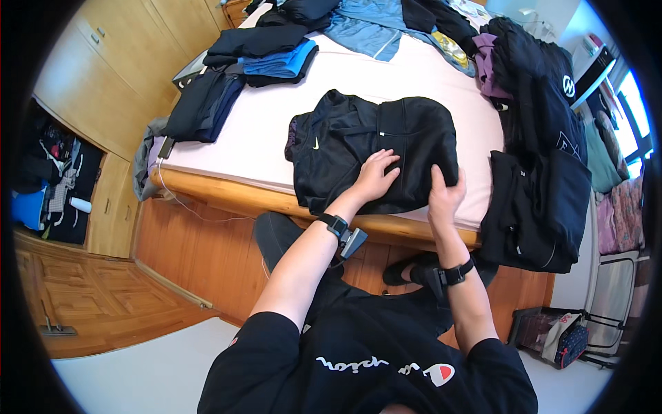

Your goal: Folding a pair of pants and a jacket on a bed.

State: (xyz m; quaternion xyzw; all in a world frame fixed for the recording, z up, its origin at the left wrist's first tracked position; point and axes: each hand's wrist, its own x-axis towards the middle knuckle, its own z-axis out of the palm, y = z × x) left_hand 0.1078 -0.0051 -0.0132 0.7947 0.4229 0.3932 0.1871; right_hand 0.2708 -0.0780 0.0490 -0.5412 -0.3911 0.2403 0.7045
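While the black jacket lay partly folded near the bed's front edge, the left hand pressed flat and open on it. At its three o'clock, the right hand gripped a fold, and several black garments at three o'clock looked unfolded.

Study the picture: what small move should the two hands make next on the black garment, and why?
Probably smooth the fold flat. The left hand lies palm-down on the black jacket, the right hand grips its near right edge, and the cloth looks bunched and uneven on the pink bed.
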